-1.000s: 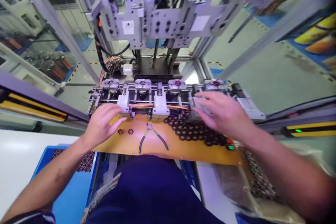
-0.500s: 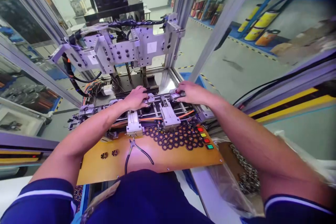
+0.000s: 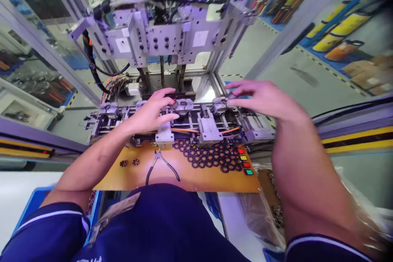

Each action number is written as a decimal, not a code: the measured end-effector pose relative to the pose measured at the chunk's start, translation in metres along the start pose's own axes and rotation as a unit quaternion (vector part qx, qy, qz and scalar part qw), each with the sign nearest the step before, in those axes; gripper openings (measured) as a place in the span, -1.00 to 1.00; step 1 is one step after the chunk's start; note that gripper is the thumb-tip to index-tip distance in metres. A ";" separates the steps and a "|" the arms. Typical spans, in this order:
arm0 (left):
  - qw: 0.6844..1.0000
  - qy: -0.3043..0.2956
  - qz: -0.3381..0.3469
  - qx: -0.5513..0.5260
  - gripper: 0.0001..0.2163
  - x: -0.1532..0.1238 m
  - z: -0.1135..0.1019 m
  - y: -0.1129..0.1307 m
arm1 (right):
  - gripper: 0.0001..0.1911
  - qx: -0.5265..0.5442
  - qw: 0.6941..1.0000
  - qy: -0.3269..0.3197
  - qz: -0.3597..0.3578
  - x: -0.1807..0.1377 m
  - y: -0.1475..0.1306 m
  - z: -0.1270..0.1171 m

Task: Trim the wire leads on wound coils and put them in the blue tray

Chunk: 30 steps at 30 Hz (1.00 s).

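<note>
Lifting off the fixture (image 3: 184, 108), right hand (image 3: 260, 98) seemingly spreads blurred fingers; left hand (image 3: 153, 110) rests, loosely apart.

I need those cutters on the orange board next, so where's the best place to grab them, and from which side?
Probably by the two dark handles, coming from the near edge of the orange board. The cutters lie flat with the metal jaws pointing away toward the machine fixture and the handles splayed open toward the person, so fingers can close around both. The ring parts lie to their right, apart from them.
</note>
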<state>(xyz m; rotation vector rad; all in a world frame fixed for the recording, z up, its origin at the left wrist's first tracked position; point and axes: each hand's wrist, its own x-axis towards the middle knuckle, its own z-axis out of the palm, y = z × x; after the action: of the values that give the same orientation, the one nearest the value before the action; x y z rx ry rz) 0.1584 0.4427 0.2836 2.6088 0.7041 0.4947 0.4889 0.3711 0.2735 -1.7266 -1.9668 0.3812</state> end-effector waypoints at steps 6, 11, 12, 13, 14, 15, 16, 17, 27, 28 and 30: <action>0.960 0.151 -0.211 -0.103 -0.75 -0.218 0.016 -0.011 | -0.96 0.174 0.971 -0.003 -0.166 -0.093 -0.081 0.089; 0.948 0.106 -0.300 -0.020 -0.81 -0.306 0.083 -0.021 | -0.86 0.183 0.951 -0.096 -0.228 -0.104 -0.148 0.245; 0.949 0.100 -0.300 -0.010 -0.83 -0.309 0.094 -0.023 | -0.87 0.179 0.949 -0.107 -0.236 -0.100 -0.159 0.268; 0.949 0.097 -0.299 0.000 -0.84 -0.309 0.103 -0.025 | -0.87 0.172 0.949 -0.111 -0.239 -0.096 -0.169 0.285; 0.950 0.098 -0.297 0.011 -0.85 -0.308 0.109 -0.026 | -0.88 0.164 0.951 -0.108 -0.239 -0.093 -0.176 0.296; 0.949 0.103 -0.297 0.024 -0.85 -0.306 0.114 -0.027 | -0.87 0.155 0.955 -0.100 -0.234 -0.092 -0.180 0.301; 0.947 0.111 -0.299 0.036 -0.85 -0.305 0.117 -0.028 | -0.86 0.145 0.959 -0.087 -0.226 -0.093 -0.181 0.302; 0.945 0.120 -0.300 0.048 -0.84 -0.303 0.119 -0.028 | -0.83 0.136 0.964 -0.072 -0.217 -0.096 -0.180 0.299; 0.973 0.058 -0.206 0.088 -0.51 -0.256 0.146 -0.044 | -0.75 0.011 0.993 0.089 -0.073 -0.183 -0.093 0.242; 0.974 0.053 -0.201 0.095 -0.53 -0.252 0.147 -0.046 | -0.74 -0.006 0.993 0.107 -0.048 -0.190 -0.084 0.239; 0.973 0.054 -0.195 0.110 -0.58 -0.248 0.147 -0.049 | -0.74 -0.031 0.990 0.137 -0.004 -0.199 -0.067 0.233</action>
<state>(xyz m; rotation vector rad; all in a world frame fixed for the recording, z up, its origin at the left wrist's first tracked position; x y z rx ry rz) 0.0001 0.3080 0.0780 2.5565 1.3402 0.4598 0.3239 0.1911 0.0769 -1.7066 -1.8030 0.0751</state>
